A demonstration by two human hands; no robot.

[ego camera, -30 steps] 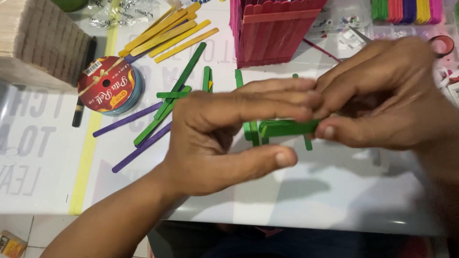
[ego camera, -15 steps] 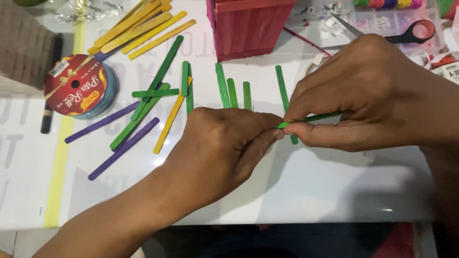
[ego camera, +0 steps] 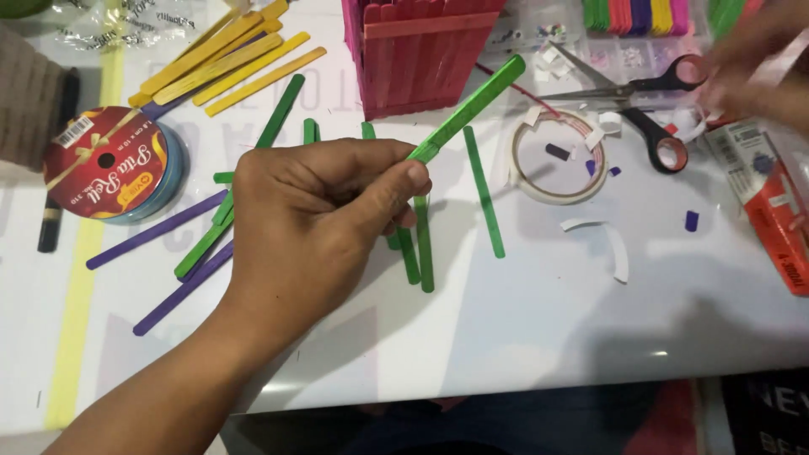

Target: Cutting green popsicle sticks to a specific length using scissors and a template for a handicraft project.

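My left hand [ego camera: 312,211] pinches one green craft stick [ego camera: 472,105] between thumb and fingertips, closed narrow on its lower end; the stick slants up and to the right, lifted off the table, its far tip in front of the pink stick box [ego camera: 421,50]. My right hand [ego camera: 754,63] is blurred at the top right, near the scissors [ego camera: 640,105]; I cannot tell whether it is spread or closed on anything.

Counting what lies flat: one green stick [ego camera: 484,190] lies on its own just right of my thumb, at least four more green ones show partly under and beside my hand, two purple sticks [ego camera: 156,229] lie to the left, and about five yellow sticks [ego camera: 223,59] fan out at the top left. There is one ribbon spool [ego camera: 109,164] with a red label, one roll of white tape [ego camera: 556,156], one red packet [ego camera: 771,211] at the right edge, and one tray of sorted coloured sticks [ego camera: 640,15] behind.

The table [ego camera: 539,337] is glossy white, with a yellow stripe down its left side.
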